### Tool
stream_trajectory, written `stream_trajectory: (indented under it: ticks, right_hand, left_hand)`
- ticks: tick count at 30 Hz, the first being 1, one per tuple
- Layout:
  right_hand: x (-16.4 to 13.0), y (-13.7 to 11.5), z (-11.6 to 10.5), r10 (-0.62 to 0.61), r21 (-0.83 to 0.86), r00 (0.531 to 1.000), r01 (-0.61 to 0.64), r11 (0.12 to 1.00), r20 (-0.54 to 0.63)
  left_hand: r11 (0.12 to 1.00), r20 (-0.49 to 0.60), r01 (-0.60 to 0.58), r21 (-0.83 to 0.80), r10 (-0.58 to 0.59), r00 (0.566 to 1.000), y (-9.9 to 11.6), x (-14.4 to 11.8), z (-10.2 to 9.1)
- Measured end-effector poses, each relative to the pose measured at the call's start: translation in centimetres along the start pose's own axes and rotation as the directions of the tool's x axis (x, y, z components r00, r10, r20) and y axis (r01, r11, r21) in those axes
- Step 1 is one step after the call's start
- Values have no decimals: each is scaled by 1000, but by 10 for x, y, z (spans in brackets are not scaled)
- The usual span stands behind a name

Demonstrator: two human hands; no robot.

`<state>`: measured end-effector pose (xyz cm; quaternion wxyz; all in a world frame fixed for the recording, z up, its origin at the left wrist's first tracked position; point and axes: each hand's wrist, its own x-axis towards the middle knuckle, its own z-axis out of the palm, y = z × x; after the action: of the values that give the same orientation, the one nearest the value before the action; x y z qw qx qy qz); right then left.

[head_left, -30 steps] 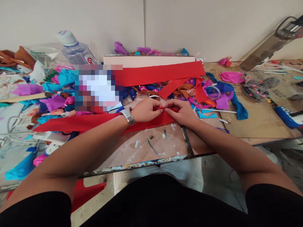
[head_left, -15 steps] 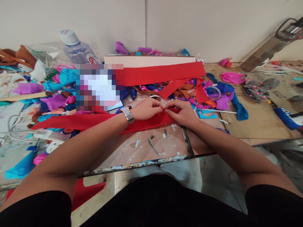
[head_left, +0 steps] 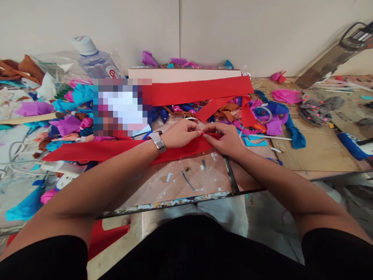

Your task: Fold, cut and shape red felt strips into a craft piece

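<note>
A long red fabric strip (head_left: 87, 151), cloth or perhaps crepe paper, lies across the front of the table and runs under my left forearm. My left hand (head_left: 183, 134), with a metal-banded watch (head_left: 157, 141) at the wrist, pinches the strip's upper edge near its right end. Fingertip to fingertip with it, my right hand (head_left: 223, 138) pinches the same edge. The material between the fingertips looks gathered or folded, and the fingers partly hide it. Behind my hands, a second wide red strip (head_left: 201, 90) rests over a pale board (head_left: 183, 74).
Coloured scraps (head_left: 65, 125) crowd the left side, near a tilted clear bottle (head_left: 97, 62) and a blurred bright screen (head_left: 125, 109). Right of my hands are a tape roll (head_left: 262, 114), a white stick (head_left: 269, 137), cardboard (head_left: 314, 151) and a grey bottle (head_left: 326, 58).
Both hands have shifted very slightly right along the strip's edge, still pinching it. The strip's left tip has slid a little to the right.
</note>
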<state>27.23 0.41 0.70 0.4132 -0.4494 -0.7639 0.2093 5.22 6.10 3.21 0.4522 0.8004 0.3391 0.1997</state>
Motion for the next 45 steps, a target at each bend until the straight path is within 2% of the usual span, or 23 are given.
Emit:
stream_trajectory:
  ticks: [5, 10, 17, 27, 38, 45]
  right_hand:
    - [0, 1, -1, -3, -63, 1000, 3, 998, 4]
    - [-1, 3, -2, -14, -118, 1000, 14, 993, 6]
    - [0, 2, -3, -17, -130, 1000, 18, 991, 9]
    - [0, 1, -2, 17, -113, 1000, -15, 993, 17]
    - [1, 0, 3, 61, 35, 998, -61, 998, -13]
    - [3, 3, 4, 148, 118, 989, -150, 982, 26]
  left_hand:
    - [999, -9, -36, 6, 36, 999, -5, 1, 1]
    - [992, -54, -96, 83, 100, 993, -5, 0, 2]
    - [950, -148, -189, 249, 230, 962, -4, -4, 7]
    - [900, -219, -216, 379, 315, 924, -8, -8, 14]
    - [787, -205, -219, 576, 399, 894, -13, -10, 19]
    - [627, -137, -223, 747, 473, 870, -18, -9, 20]
